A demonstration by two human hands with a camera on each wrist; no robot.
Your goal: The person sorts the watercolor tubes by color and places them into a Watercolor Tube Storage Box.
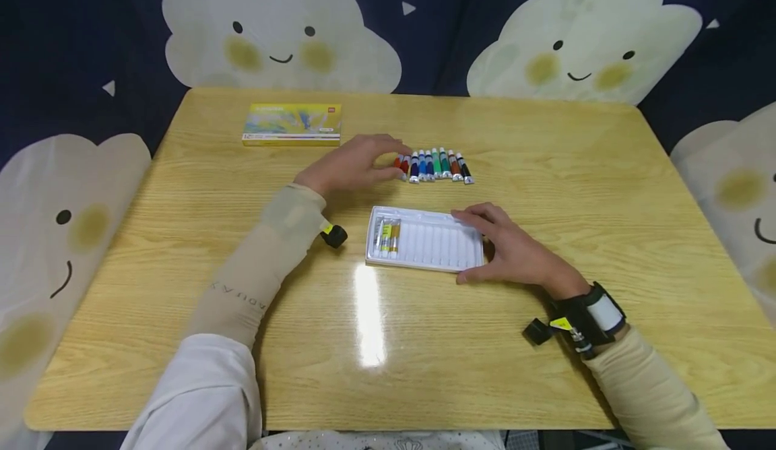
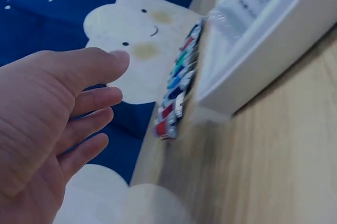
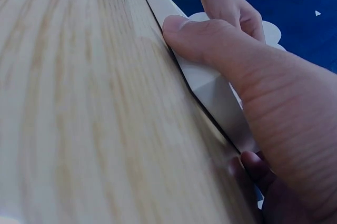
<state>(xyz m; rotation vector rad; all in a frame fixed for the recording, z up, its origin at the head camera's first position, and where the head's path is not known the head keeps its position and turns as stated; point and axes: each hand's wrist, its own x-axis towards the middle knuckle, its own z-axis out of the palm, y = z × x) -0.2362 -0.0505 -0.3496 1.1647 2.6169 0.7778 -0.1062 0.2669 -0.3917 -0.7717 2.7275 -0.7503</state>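
A white plastic paint tray (image 1: 445,241) lies in the middle of the table, several paint tubes (image 1: 386,237) in its left slots, yellow and ochre among them. My right hand (image 1: 514,250) grips its right end, thumb on the near side and fingers at the far corner; the right wrist view shows the thumb (image 3: 184,33) against the tray's side wall. Beyond the tray, a row of small paint tubes (image 1: 438,164) runs from red through blue and green to black. My left hand (image 1: 359,162) is at the row's red end, thumb and fingers spread apart in the left wrist view.
A yellow paint box (image 1: 292,125) lies flat at the back left of the wooden table (image 1: 291,376). A dark curtain (image 1: 433,46) with smiling clouds hangs behind the table and at its sides.
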